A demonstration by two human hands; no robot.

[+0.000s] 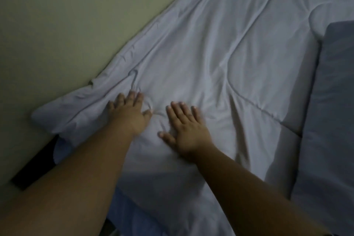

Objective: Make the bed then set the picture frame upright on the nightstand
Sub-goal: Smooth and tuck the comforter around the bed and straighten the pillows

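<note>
Left hand [128, 114] and right hand [188, 130] lie flat on the comforter [229, 53], palms down, fingers straight and spread, gripping nothing. The comforter is pale, quilted and creased, spread over the bed, with its rolled edge bunched against the wall [57, 25]. Grey pillow [335, 101] at right, well apart from the hands.
</note>
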